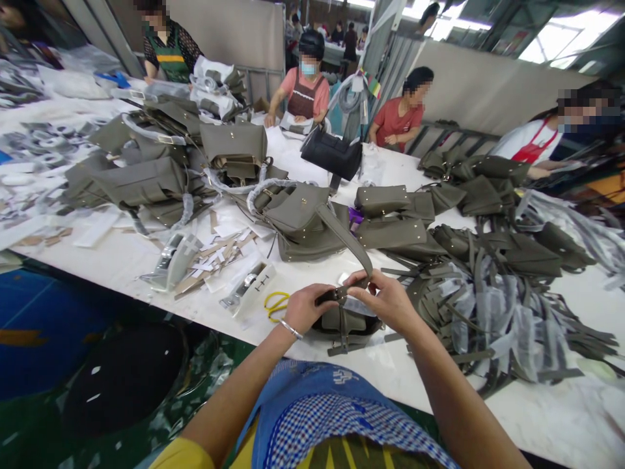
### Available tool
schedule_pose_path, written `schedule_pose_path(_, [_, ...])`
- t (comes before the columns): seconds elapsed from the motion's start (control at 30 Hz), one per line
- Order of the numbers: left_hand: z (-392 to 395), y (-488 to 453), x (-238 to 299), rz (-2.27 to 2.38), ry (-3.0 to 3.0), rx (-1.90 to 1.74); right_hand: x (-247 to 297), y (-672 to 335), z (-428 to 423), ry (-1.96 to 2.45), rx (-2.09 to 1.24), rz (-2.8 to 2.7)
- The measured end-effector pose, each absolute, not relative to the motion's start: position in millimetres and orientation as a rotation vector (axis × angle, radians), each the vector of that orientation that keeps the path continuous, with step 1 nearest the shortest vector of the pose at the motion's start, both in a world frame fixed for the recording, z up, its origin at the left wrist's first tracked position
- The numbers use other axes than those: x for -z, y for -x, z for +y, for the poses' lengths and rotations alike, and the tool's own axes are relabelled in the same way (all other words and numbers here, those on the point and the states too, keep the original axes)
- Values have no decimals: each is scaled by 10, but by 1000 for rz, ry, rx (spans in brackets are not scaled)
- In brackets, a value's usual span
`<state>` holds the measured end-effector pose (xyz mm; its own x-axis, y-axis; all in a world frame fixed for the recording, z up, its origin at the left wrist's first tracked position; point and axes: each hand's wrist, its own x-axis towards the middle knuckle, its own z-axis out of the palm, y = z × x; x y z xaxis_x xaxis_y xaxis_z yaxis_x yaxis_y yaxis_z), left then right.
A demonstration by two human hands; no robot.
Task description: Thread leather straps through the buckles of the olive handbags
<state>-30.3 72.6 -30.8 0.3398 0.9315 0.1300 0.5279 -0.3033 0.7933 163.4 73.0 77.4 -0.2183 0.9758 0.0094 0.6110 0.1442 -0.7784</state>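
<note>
Both hands meet over the near edge of the table, closed on one olive leather strap [347,242] with a small metal buckle. My left hand [308,306] pinches the strap end beside the buckle. Just right of it, my right hand [383,298] grips the strap between thumb and fingers, with the strap arching up and back from there. Directly under my hands lies an olive handbag [344,324], partly hidden by them. Yellow-handled scissors [276,305] rest beside my left hand. Behind the hands sits a larger olive bag [303,218].
Two tape dispensers [249,286] and cardboard strips [217,257] lie to the left. Olive bags [146,182] are heaped at the back left. Many straps with plastic wrapping [488,312] pile up on the right. A black bag [332,153] stands farther back, where several co-workers sit across the table.
</note>
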Motion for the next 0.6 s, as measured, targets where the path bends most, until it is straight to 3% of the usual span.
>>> schedule_pose_path(0.3, [757, 548, 494, 1263, -2046, -856, -456, -1754, 710, 1544, -1187, -1367])
schedule_pose_path(0.6, [609, 788, 864, 1330, -1855, -837, -501, -2034, 785, 1386, -934, -1108])
